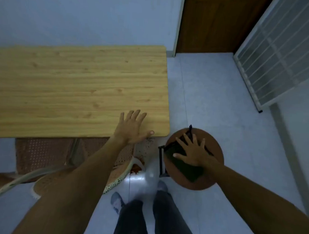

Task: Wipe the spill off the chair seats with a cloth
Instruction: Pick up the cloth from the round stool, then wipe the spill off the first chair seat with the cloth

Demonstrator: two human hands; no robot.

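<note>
A round brown stool seat stands on the floor right of the table. A dark cloth lies on it, and my right hand presses flat on the cloth with fingers spread. My left hand rests open, palm down, on the near right corner of the wooden table. Below the table edge sits a perforated brown chair seat with a pale rim. An orange-brown spill shows at that chair's right edge.
The table fills the left half of the view against a white wall. A brown door is at the back, a white wire rack leans at the right. My legs and feet stand on the pale tiled floor between chair and stool.
</note>
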